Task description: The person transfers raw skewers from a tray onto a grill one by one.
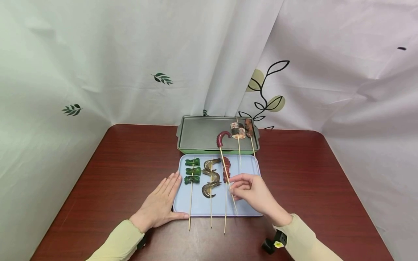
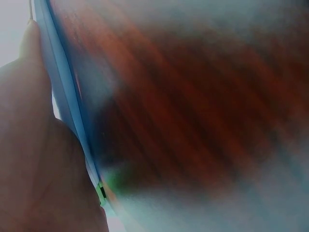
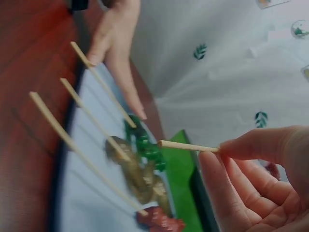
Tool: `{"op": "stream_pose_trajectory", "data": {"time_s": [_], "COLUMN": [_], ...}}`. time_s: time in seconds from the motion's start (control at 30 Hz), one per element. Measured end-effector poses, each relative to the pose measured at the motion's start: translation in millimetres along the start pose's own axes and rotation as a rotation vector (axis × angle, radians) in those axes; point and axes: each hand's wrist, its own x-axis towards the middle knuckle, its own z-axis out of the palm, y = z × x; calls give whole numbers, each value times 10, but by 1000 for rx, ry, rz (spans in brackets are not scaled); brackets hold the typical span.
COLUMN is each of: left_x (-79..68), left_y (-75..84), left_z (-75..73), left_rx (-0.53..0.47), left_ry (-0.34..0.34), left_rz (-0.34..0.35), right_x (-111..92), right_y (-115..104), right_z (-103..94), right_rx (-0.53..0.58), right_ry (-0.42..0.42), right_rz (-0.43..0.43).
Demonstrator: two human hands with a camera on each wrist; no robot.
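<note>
Right hand (image 1: 252, 191) — its grip pinching the tentacle skewer (image 1: 220, 141) — should keep the stick steady; left hand (image 1: 159, 204), fingers straight, should brace the tray's (image 1: 201, 207) left edge.

Cannot read any words, numbers, brands or signs anywhere. Can spot only small prints (image 3: 300, 30) on the curtain (image 3: 212, 87), at the right wrist view's edge, and a yellow patch (image 1: 278, 244) near the right cuff (image 1: 294, 226), too small to decipher.
</note>
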Motion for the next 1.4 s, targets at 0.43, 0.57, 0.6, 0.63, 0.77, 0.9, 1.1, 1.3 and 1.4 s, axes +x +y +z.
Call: {"op": "stream_pose_trajectory", "data": {"time_s": [0.43, 0.57, 0.6, 0.63, 0.77, 0.9, 1.1, 1.3, 1.4], "left_x": [8, 0, -4, -9, -15, -12, -18, -9, -8], "left_y": [18, -6, -13, -20, -40, -56, -78, -74, -51], "left_z": [-40, -3, 10, 25, 64, 88, 138, 139, 92], "left_rx": [13, 12, 8, 3, 4, 27, 46, 53, 25], "left_ry": [-74, -56, -44, -32, -13, -22, -4, 2, -4], "left_rz": [-33, -24, -21, -17, -11, -12, -4, -5, -8], "right_x": [374, 510, 548, 587, 768, 963, 1157, 1235, 1244], "right_y": [-330, -393, -403, -408, -420, -411, -324, -212, -187], "right_z": [-176, -246, -264, -282, -347, -399, -423, -387, -373], "right_rx": [0, 2, 4, 8, 57, 99, 102, 60, 36], "right_ry": [169, 192, 194, 196, 194, 188, 158, 161, 167], "right_rz": [-62, -58, -55, -52, -19, 30, 110, 185, 212]}}
